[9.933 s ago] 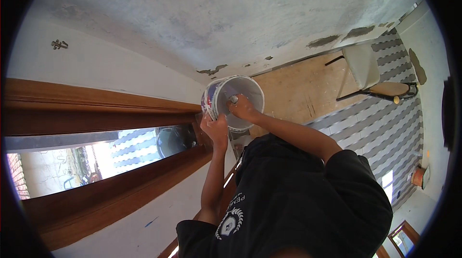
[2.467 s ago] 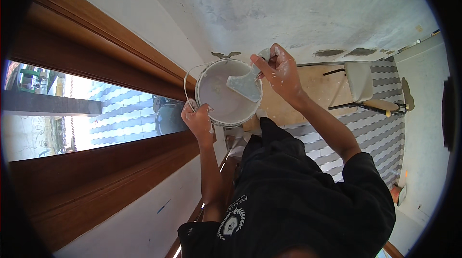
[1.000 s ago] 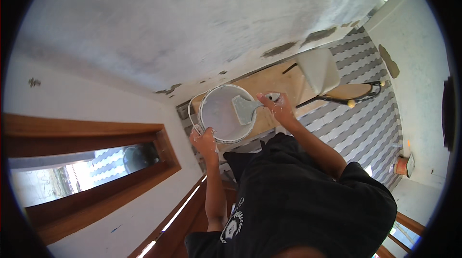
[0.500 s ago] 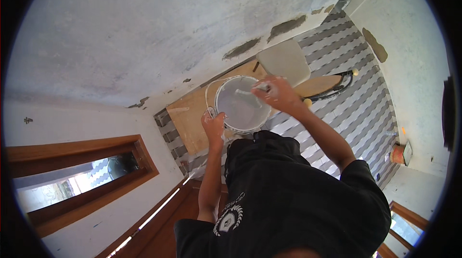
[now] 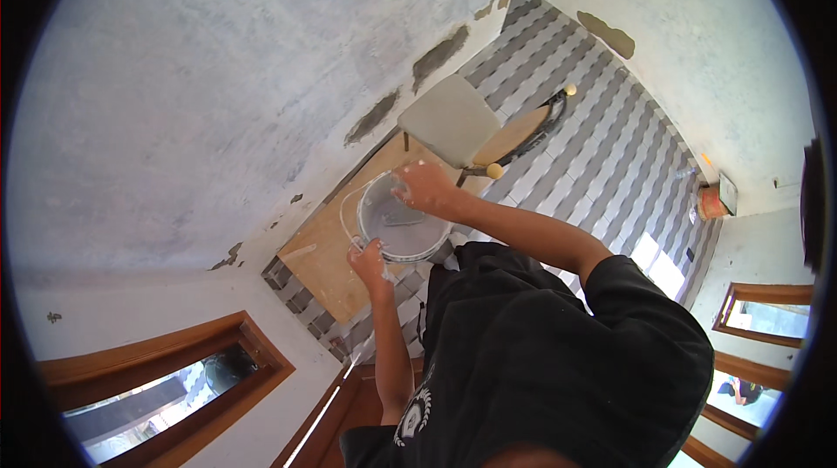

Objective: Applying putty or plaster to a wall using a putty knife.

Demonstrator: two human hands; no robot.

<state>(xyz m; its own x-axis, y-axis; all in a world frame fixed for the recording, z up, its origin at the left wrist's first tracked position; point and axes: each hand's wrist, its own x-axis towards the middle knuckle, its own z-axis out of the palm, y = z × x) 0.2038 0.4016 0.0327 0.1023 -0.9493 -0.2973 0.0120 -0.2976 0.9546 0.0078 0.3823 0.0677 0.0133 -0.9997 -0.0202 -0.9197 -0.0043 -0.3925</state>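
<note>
A white bucket (image 5: 425,254) holds pale grey, wet-looking paste (image 5: 415,236), and its thin wire handle (image 5: 343,217) hangs to the left. My left hand (image 5: 370,266) is closed on the bucket's near-left rim, with white smears on its fingers. Over the far right of the opening, my right hand (image 5: 425,188) is closed on a flat scraper-like tool (image 5: 403,217) that dips toward the paste. Its grip is covered by my fingers, so the exact kind of tool is unclear.
A wooden board (image 5: 327,254) lies under and beside the bucket. Beyond stands a chair with a beige seat (image 5: 449,119) and a curved back (image 5: 514,135). The plastered wall (image 5: 218,75) has bare patches. An orange container (image 5: 711,202) sits by the right wall on patterned tiles (image 5: 558,154).
The view has turned, shifting the bucket and chair leftward in the picture. My right hand has lowered from above the rim into the bucket's opening with the tool. My left hand stays on the rim.
</note>
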